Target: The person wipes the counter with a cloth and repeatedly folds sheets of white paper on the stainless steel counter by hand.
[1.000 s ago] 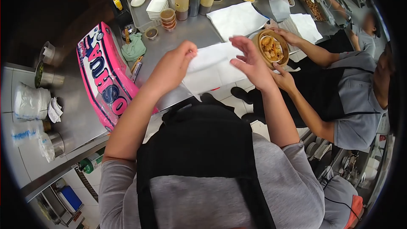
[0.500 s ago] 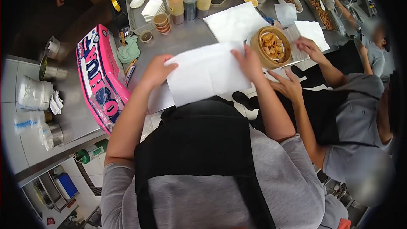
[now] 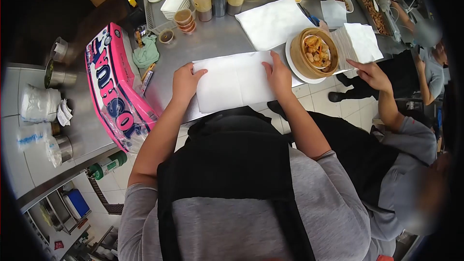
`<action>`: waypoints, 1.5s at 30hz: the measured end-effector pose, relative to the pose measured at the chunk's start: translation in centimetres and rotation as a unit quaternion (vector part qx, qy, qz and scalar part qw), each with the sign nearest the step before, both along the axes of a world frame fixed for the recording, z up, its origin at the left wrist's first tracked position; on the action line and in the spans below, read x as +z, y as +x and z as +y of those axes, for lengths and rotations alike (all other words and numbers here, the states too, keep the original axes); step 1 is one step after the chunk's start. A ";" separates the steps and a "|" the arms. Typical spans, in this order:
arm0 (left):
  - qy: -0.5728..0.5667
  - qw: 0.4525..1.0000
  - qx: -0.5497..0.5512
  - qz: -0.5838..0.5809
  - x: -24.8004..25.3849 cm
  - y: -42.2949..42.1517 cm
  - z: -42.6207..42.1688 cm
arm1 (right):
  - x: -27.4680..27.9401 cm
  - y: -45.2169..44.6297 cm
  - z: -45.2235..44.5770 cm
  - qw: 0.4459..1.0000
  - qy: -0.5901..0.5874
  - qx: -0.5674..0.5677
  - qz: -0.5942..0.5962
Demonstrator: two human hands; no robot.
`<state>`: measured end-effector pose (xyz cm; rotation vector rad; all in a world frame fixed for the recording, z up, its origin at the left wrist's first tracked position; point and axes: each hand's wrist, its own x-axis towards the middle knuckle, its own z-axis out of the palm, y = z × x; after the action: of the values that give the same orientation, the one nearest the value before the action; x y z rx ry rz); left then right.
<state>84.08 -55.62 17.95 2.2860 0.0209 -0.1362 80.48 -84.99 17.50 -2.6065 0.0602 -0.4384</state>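
A folded white paper napkin stack [image 3: 234, 83] lies flat at the counter's front edge, between my two hands. My left hand [image 3: 187, 81] grips its left side, thumb on top. At the right side my right hand [image 3: 275, 75] holds it the same way, thumb over the paper. Just beyond, a larger white paper sheet [image 3: 273, 23] rests on the steel counter. To my left lies a pink plastic package [image 3: 116, 87] with big lettering. Right of my right hand, a bamboo steamer [image 3: 316, 53] with fried food stands on a white plate [image 3: 293, 63].
Squeeze bottles [image 3: 219, 1], small sauce cups [image 3: 183, 18] and white dishes [image 3: 175, 5] stand at the back. A green cloth [image 3: 145, 53] lies beside the package. A co-worker's hand [image 3: 372, 73] is near another white napkin stack [image 3: 360, 43] on the right.
The paper between my hands has gone from tilted to level and squared at the counter edge. The co-worker has shifted right, one hand leaving the steamer's side.
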 end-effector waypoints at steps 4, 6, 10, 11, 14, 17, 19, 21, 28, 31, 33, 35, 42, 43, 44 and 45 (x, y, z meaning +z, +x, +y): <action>0.042 0.999 -0.012 0.002 0.3 0.6 0.1 | -0.2 0.0 0.2 1.000 -0.025 -0.006 -0.005; 0.051 0.999 -0.017 0.003 0.5 0.8 0.1 | -0.4 -0.1 0.3 1.000 -0.029 -0.006 -0.010; 0.096 0.994 -0.041 -0.007 0.7 1.2 0.1 | 0.3 -0.1 0.7 0.999 -0.037 -0.001 0.013; 0.112 0.992 -0.048 -0.009 0.8 1.2 0.1 | 0.3 -0.1 0.8 0.999 -0.038 -0.002 0.012; 0.107 0.992 -0.059 -0.017 0.7 1.3 0.3 | 0.6 -0.3 0.9 0.999 -0.032 -0.008 0.027; 0.076 0.995 -0.058 -0.003 0.8 1.2 0.6 | 0.7 -0.4 0.6 0.999 0.000 -0.021 0.049; 0.067 0.996 -0.064 -0.006 0.4 1.3 0.8 | 0.7 -0.5 0.3 0.998 0.022 -0.007 0.064; 0.057 0.996 -0.069 -0.008 0.2 1.2 0.9 | 1.0 -0.5 0.5 0.997 0.024 -0.012 0.067; 0.064 0.995 -0.079 -0.016 0.4 1.2 1.0 | 1.6 -0.1 0.7 0.994 0.055 -0.037 0.087; 0.066 0.994 -0.079 -0.021 0.1 1.3 1.0 | 1.4 0.0 0.7 0.994 0.049 -0.037 0.085; 0.068 0.994 -0.079 -0.028 -0.1 1.4 1.1 | 1.5 0.1 0.7 0.995 0.046 -0.038 0.084; 0.072 0.994 -0.080 -0.031 0.0 1.2 1.3 | 1.8 0.1 0.9 0.992 0.043 -0.047 0.108; 0.212 0.965 -0.060 -0.142 3.7 -0.6 1.3 | 1.4 0.6 2.2 0.999 -0.016 -0.007 0.039; 0.187 0.964 -0.115 -0.150 3.5 -0.8 0.9 | 2.0 0.8 2.4 0.999 -0.014 -0.003 0.038; 0.160 0.959 -0.172 -0.159 3.2 -1.1 0.4 | 2.4 1.0 2.4 0.999 -0.012 0.000 0.037; 0.157 0.958 -0.178 -0.163 2.8 -1.6 -0.2 | 2.5 1.2 2.4 1.000 -0.006 0.008 -0.010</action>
<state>82.43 -55.84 20.80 2.5829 -0.5814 0.0663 81.71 -82.56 20.04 -2.6119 0.0311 -0.4597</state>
